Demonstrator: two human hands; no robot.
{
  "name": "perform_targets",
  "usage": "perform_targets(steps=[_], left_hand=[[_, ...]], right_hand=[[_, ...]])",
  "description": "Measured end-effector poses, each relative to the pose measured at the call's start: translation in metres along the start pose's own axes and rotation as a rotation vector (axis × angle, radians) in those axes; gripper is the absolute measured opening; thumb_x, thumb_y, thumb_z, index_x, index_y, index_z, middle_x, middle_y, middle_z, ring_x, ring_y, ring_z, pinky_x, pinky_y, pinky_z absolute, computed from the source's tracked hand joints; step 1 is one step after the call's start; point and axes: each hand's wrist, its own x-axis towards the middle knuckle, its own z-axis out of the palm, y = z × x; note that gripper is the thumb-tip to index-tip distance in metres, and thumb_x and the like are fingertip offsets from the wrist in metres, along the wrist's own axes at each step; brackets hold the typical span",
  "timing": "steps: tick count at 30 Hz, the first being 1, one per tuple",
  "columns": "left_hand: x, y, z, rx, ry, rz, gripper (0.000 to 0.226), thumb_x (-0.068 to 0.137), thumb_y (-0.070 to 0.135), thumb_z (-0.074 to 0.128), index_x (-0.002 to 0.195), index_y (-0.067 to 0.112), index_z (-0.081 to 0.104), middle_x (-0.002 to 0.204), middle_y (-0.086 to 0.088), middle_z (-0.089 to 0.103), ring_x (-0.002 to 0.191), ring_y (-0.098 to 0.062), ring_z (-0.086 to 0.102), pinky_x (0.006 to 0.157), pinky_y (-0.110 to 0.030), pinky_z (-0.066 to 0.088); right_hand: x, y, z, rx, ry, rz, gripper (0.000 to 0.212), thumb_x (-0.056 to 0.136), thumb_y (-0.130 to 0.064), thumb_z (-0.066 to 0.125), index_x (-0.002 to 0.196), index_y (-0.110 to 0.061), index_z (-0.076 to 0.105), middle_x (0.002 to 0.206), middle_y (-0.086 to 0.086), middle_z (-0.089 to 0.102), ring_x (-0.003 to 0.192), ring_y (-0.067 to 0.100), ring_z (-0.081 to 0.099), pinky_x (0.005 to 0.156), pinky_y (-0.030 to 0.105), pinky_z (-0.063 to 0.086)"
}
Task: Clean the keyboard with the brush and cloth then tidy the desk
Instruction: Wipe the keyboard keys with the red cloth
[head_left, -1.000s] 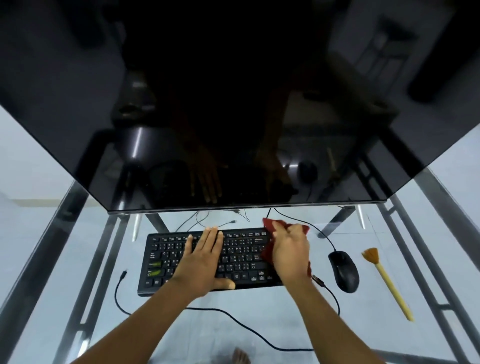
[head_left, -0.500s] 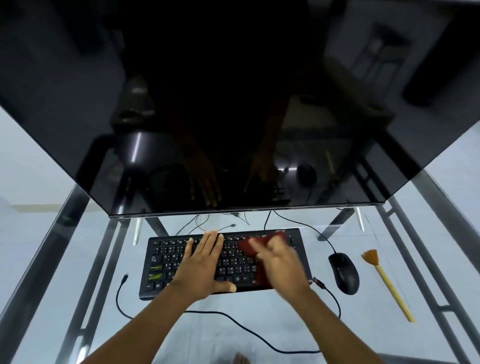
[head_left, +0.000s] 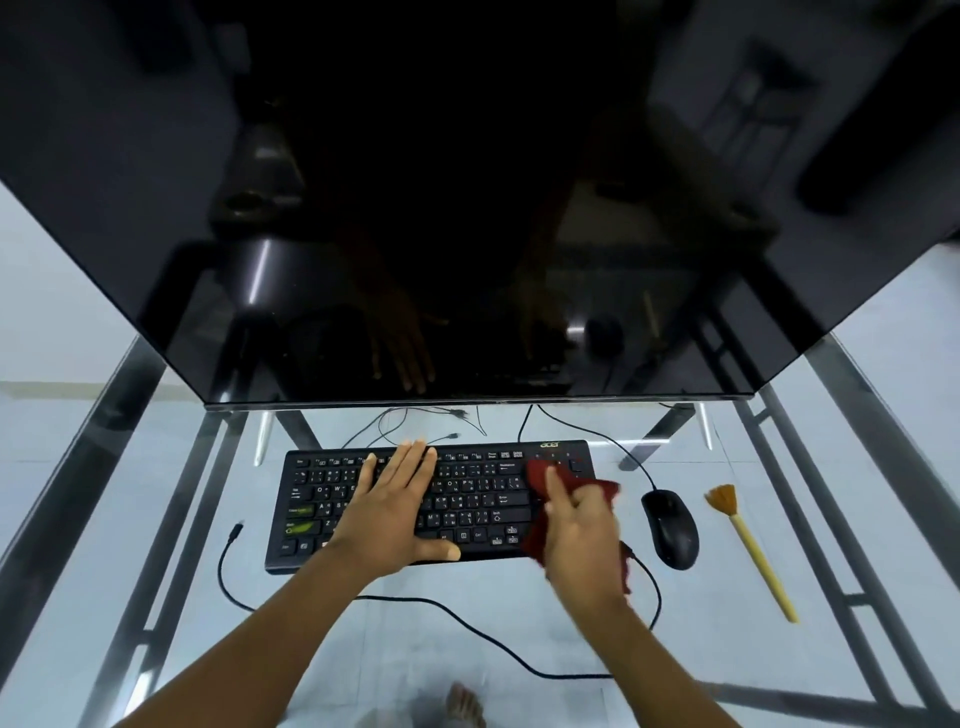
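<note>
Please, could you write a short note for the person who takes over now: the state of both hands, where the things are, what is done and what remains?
Left hand: open, flat on the middle of the keyboard.
Right hand: grips the red cloth at the keyboard's right end.
Brush: lies on the glass desk, right of the mouse, no hand on it.
Done: cloth wiping is under way; whether brushing was finished cannot be told.
Left: finish wiping, then tidy the desk: put away cloth and brush, sort the loose cable.
</note>
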Motion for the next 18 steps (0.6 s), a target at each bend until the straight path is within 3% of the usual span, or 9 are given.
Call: perform_targets(steps=[2, 5, 7, 9, 11, 12, 15, 17, 18], left_hand=[[0.0, 0.0, 0.0, -0.006, 0.009, 0.001, 0.134, 0.048, 0.095, 0.02, 0.153, 0.019, -0.011, 0.161, 0.003, -0.018, 0.145, -0.012, -0.023, 0.118, -0.046, -0.013], [0.0, 0.001, -0.001, -0.003, -0.007, 0.001, 0.133, 0.048, 0.095, 0.021, 0.153, 0.02, -0.011, 0.16, 0.003, -0.018, 0.145, -0.012, -0.023, 0.118, -0.047, -0.012], [-0.001, 0.002, -0.002, -0.008, -0.012, -0.005, 0.132, 0.049, 0.094, 0.023, 0.153, 0.02, -0.012, 0.16, 0.003, -0.019, 0.145, -0.012, -0.023, 0.119, -0.047, -0.011], [-0.002, 0.002, -0.002, -0.002, -0.014, -0.004, 0.132, 0.05, 0.094, 0.023, 0.153, 0.019, -0.011, 0.16, 0.002, -0.018, 0.145, -0.013, -0.023, 0.119, -0.048, -0.011], [-0.001, 0.003, -0.003, 0.012, -0.018, -0.005, 0.132, 0.05, 0.093, 0.022, 0.153, 0.018, -0.012, 0.16, 0.001, -0.019, 0.145, -0.013, -0.022, 0.119, -0.048, -0.01], [-0.001, 0.003, -0.004, 0.018, -0.022, -0.005, 0.132, 0.049, 0.093, 0.021, 0.153, 0.018, -0.012, 0.16, 0.001, -0.019, 0.145, -0.014, -0.022, 0.119, -0.049, -0.01], [0.0, 0.004, -0.004, 0.02, -0.024, -0.006, 0.133, 0.048, 0.093, 0.019, 0.153, 0.018, -0.012, 0.16, 0.001, -0.019, 0.145, -0.014, -0.022, 0.119, -0.048, -0.01], [0.0, 0.004, -0.003, 0.02, -0.021, -0.007, 0.133, 0.047, 0.093, 0.019, 0.153, 0.018, -0.012, 0.16, 0.0, -0.019, 0.145, -0.014, -0.022, 0.118, -0.048, -0.01], [0.0, 0.003, -0.003, 0.021, -0.019, -0.007, 0.133, 0.047, 0.093, 0.019, 0.153, 0.017, -0.012, 0.16, 0.0, -0.019, 0.145, -0.014, -0.022, 0.118, -0.048, -0.011]], right_hand=[[-0.015, -0.013, 0.005, 0.056, -0.18, -0.149, 0.033, 0.095, -0.055, 0.049, 0.091, -0.024, 0.059, 0.088, 0.005, 0.061, 0.076, 0.025, 0.064, 0.063, 0.043, 0.056], [-0.003, 0.005, -0.014, 0.096, -0.15, -0.053, 0.041, 0.089, -0.059, 0.058, 0.086, -0.018, 0.054, 0.077, 0.019, 0.066, 0.054, 0.03, 0.065, 0.042, 0.033, 0.048], [-0.004, 0.006, -0.017, 0.13, -0.116, 0.09, 0.046, 0.089, -0.058, 0.059, 0.085, -0.013, 0.051, 0.075, 0.024, 0.066, 0.047, 0.029, 0.064, 0.038, 0.033, 0.047], [-0.015, -0.003, -0.012, 0.145, -0.12, -0.004, 0.038, 0.088, -0.054, 0.064, 0.091, -0.016, 0.058, 0.08, 0.017, 0.065, 0.056, 0.026, 0.068, 0.046, 0.031, 0.053], [-0.025, -0.012, -0.01, 0.14, -0.271, -0.252, 0.027, 0.087, -0.041, 0.07, 0.109, -0.027, 0.064, 0.092, 0.006, 0.059, 0.073, 0.023, 0.068, 0.058, 0.025, 0.048], [-0.02, -0.006, -0.011, 0.186, -0.33, -0.188, 0.025, 0.087, -0.04, 0.069, 0.109, -0.029, 0.064, 0.095, 0.006, 0.06, 0.074, 0.023, 0.068, 0.058, 0.024, 0.045], [-0.007, 0.014, -0.012, 0.084, -0.126, -0.009, 0.041, 0.082, -0.064, 0.063, 0.082, -0.023, 0.056, 0.082, 0.02, 0.067, 0.055, 0.028, 0.068, 0.04, 0.033, 0.048], [-0.008, 0.009, -0.003, 0.009, -0.088, -0.05, 0.036, 0.082, -0.069, 0.058, 0.08, -0.034, 0.058, 0.085, 0.015, 0.066, 0.066, 0.031, 0.068, 0.047, 0.04, 0.057], [-0.008, 0.0, -0.001, 0.03, -0.125, -0.115, 0.018, 0.087, -0.063, 0.056, 0.083, -0.046, 0.06, 0.09, 0.007, 0.065, 0.072, 0.027, 0.068, 0.055, 0.038, 0.059]])
